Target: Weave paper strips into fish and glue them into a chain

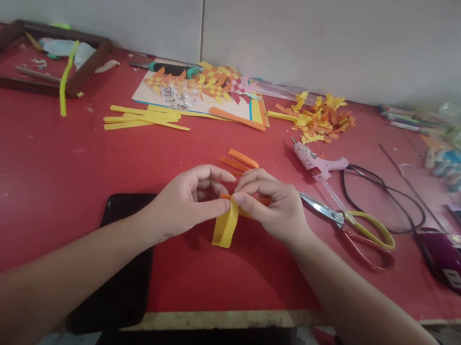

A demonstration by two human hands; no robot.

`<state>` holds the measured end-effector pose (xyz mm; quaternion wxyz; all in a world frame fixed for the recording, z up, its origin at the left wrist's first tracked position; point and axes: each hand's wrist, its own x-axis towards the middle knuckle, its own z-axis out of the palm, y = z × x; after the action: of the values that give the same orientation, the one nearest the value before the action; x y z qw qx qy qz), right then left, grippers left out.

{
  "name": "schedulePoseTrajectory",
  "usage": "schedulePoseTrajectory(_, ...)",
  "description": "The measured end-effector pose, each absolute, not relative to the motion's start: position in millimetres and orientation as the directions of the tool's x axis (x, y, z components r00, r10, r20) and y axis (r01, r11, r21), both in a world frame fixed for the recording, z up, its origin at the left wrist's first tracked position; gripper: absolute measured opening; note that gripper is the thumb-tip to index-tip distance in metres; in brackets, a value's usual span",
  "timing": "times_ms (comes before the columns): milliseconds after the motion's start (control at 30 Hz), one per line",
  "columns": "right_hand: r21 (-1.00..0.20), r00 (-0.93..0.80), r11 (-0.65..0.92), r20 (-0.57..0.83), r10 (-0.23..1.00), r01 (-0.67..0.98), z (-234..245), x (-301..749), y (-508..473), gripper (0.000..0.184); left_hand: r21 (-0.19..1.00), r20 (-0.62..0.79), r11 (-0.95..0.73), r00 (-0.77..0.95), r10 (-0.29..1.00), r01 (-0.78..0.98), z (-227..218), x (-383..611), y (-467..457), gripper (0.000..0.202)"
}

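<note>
Near the front of the red table, both hands meet over folded paper strips [225,226], yellow with a bit of orange showing. My left hand [187,201] pinches them from the left between thumb and fingers. From the right, my right hand [271,202] pinches the same strips, its thumb at the top of the yellow fold. Two yellow ends hang down below the fingers. How the strips cross inside the grip is partly hidden. Just beyond the hands lie several loose orange strips [242,160].
Right of the hands lie scissors [348,220] and a pink glue gun [318,160] with a black cord. Yellow strips [146,120], a woven paper piece [207,86] and a pile of folded paper [321,119] lie farther back. A black phone-like slab [125,277] sits under my left forearm.
</note>
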<state>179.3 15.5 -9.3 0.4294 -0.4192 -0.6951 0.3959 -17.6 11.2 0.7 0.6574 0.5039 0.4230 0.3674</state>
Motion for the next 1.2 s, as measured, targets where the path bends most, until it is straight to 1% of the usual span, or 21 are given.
schedulePoseTrajectory(100, -0.886, -0.294, 0.376, 0.296, 0.909, 0.270, -9.6, 178.6, 14.5, 0.012, 0.975, -0.192, 0.218, 0.352, 0.916, -0.034, 0.5, -17.6, 11.2, 0.034)
schedulePoseTrajectory(167, -0.867, -0.304, 0.402, 0.314, 0.900, 0.295, -8.2, 178.9, 13.3, 0.010, 0.969, -0.209, 0.241, 0.346, 0.915, -0.050, -0.1, -17.8, 11.9, 0.033)
schedulePoseTrajectory(200, -0.853, -0.319, 0.422, 0.325, 0.890, 0.307, -7.0, 179.4, 12.5, 0.006, 0.964, -0.219, 0.257, 0.345, 0.913, -0.067, -0.5, -17.8, 12.4, 0.031)
schedulePoseTrajectory(233, -0.836, -0.346, 0.449, 0.339, 0.875, 0.316, -5.6, 180.0, 11.6, 0.007, 0.958, -0.230, 0.274, 0.346, 0.910, -0.086, -0.9, -17.9, 13.0, 0.030)
schedulePoseTrajectory(333, -0.764, -0.445, 0.557, 0.396, 0.803, 0.326, -1.5, 181.6, 9.3, 0.038, 0.942, -0.247, 0.306, 0.334, 0.910, -0.138, -1.3, -17.9, 14.9, 0.026)
schedulePoseTrajectory(367, -0.737, -0.464, 0.592, 0.420, 0.780, 0.327, -0.7, 181.8, 8.9, 0.043, 0.940, -0.246, 0.307, 0.329, 0.912, -0.146, -1.1, -17.8, 15.3, 0.025)
schedulePoseTrajectory(400, -0.713, -0.473, 0.619, 0.442, 0.762, 0.331, -0.4, 181.8, 8.8, 0.044, 0.940, -0.246, 0.306, 0.324, 0.914, -0.149, -0.8, -17.6, 15.5, 0.025)
schedulePoseTrajectory(433, -0.694, -0.474, 0.637, 0.461, 0.751, 0.335, -0.5, 181.5, 8.9, 0.040, 0.941, -0.244, 0.303, 0.320, 0.915, -0.148, -0.4, -17.4, 15.5, 0.025)
schedulePoseTrajectory(500, -0.688, -0.456, 0.641, 0.475, 0.753, 0.341, -2.2, 180.6, 9.6, 0.026, 0.944, -0.244, 0.300, 0.319, 0.916, -0.139, 0.1, -16.9, 15.3, 0.025)
schedulePoseTrajectory(567, -0.725, -0.404, 0.595, 0.457, 0.792, 0.347, -5.2, 179.4, 10.6, 0.011, 0.947, -0.247, 0.300, 0.330, 0.911, -0.119, 0.4, -16.6, 14.8, 0.027)
schedulePoseTrajectory(600, -0.752, -0.368, 0.560, 0.439, 0.819, 0.348, -6.7, 178.9, 11.1, 0.006, 0.949, -0.246, 0.297, 0.339, 0.908, -0.106, 0.3, -16.6, 14.6, 0.028)
schedulePoseTrajectory(633, -0.782, -0.334, 0.520, 0.415, 0.846, 0.344, -8.1, 178.5, 11.6, 0.006, 0.952, -0.244, 0.292, 0.350, 0.904, -0.093, 0.2, -16.7, 14.4, 0.028)
schedulePoseTrajectory(700, -0.838, -0.294, 0.439, 0.352, 0.889, 0.324, -9.5, 178.1, 12.5, 0.010, 0.957, -0.236, 0.282, 0.371, 0.898, -0.072, -0.2, -17.2, 14.3, 0.029)
schedulePoseTrajectory(800, -0.899, -0.317, 0.344, 0.255, 0.913, 0.270, -7.9, 178.4, 13.8, 0.012, 0.958, -0.231, 0.279, 0.391, 0.891, -0.070, -0.5, -18.6, 14.5, 0.029)
schedulePoseTrajectory(967, -0.950, -0.340, 0.205, 0.117, 0.933, 0.236, -3.7, 179.3, 16.1, 0.023, 0.952, -0.254, 0.298, 0.380, 0.890, -0.062, -1.5, -19.6, 14.8, 0.031)
schedulePoseTrajectory(1067, -0.965, -0.312, 0.141, 0.066, 0.948, 0.223, -3.8, 179.0, 17.1, 0.030, 0.949, -0.265, 0.308, 0.348, 0.900, -0.075, -2.6, -18.3, 14.5, 0.034)
schedulePoseTrajectory(1200, -0.971, -0.254, 0.097, 0.039, 0.966, 0.220, -3.9, 177.5, 17.6, 0.036, 0.919, -0.300, 0.362, 0.322, 0.898, -0.155, -3.2, -17.0, 13.8, 0.035)
